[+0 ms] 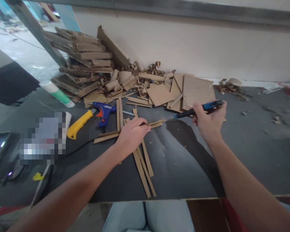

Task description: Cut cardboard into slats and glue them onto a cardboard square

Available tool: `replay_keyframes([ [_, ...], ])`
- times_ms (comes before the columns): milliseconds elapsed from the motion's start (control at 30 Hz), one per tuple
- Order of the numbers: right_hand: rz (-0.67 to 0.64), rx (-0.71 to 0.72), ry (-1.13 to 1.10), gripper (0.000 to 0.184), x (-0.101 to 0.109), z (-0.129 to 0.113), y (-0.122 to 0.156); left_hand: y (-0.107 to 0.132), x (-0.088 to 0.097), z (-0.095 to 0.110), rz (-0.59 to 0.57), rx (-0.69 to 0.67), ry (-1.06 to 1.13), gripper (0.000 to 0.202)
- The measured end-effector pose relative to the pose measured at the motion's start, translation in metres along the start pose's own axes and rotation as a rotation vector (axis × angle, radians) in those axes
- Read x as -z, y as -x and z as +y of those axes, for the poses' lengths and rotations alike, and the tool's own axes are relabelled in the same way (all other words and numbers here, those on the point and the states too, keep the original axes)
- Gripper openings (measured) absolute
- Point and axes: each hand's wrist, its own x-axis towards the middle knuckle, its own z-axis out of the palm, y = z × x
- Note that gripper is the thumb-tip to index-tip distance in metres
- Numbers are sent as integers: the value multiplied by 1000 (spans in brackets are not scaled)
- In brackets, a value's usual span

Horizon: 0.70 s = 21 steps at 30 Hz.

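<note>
My left hand (132, 132) rests over a crossed bundle of cardboard strips, its fingers closed and pressing down on a short cardboard strip (157, 124) that sticks out to the right. In my right hand (209, 120) is a slim blue and black handled tool (187, 113) with a thin metal tip; its exact kind I cannot make out. The tip is at the strip's right end, close to the table; whether they touch is unclear. Longer cardboard strips (142, 172) run from under my left hand toward the table's front edge.
A blue glue gun (106, 112) and a yellow-handled tool (79, 125) lie left of my left hand. A white and green tube (58, 94) lies farther left. Stacked corrugated cardboard (87, 54), paper scraps (125, 80) and flat cardboard pieces (198, 91) line the back wall.
</note>
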Motion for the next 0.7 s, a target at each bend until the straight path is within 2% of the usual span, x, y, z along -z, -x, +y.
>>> replay_keyframes([
  [100, 58, 27, 23, 49, 7, 1, -6, 1, -3, -1, 17, -11, 17, 26],
  [267, 84, 35, 14, 49, 5, 1, -6, 2, 0, 0, 50, -62, -72, 25],
  [367, 147, -31, -42, 47, 4, 6, -9, 1, 9, 3, 124, -88, -141, 27],
  [467, 157, -131, -61, 42, 4, 15, -14, 1, 22, 6, 213, -52, -190, 28],
  [600, 23, -153, 52, 42, 3, 24, -13, 1, 31, 4, 215, 97, -257, 31],
  [700, -168, -76, 321, 45, 2, 22, -7, 0, 33, -1, 142, 247, -197, 34],
])
